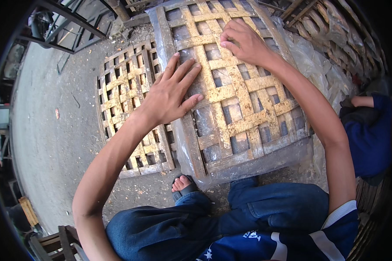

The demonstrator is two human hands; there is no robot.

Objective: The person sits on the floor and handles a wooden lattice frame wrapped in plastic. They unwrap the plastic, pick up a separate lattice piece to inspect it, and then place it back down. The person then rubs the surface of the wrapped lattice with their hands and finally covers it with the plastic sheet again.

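A wood-framed lattice panel (224, 95) of woven, yellowish, speckled strips lies in front of me on clear plastic sheeting (274, 163). My left hand (172, 91) rests on the left side of its frame, fingers spread and palm down. Farther up, over the upper middle of the lattice, is my right hand (244, 43), its fingers curled together. Whatever those fingers may hold is too small or hidden to make out. To the left, a second woven lattice panel (113, 104) lies partly behind the first one and my left forearm.
At the right, a person in blue clothing (370, 130) sits close by. Rows of layered, plastic-wrapped pieces (335, 32) stand behind at the upper right. A dark metal frame (80, 24) is at the upper left. My sandalled foot (181, 185) is near the panel's lower left corner.
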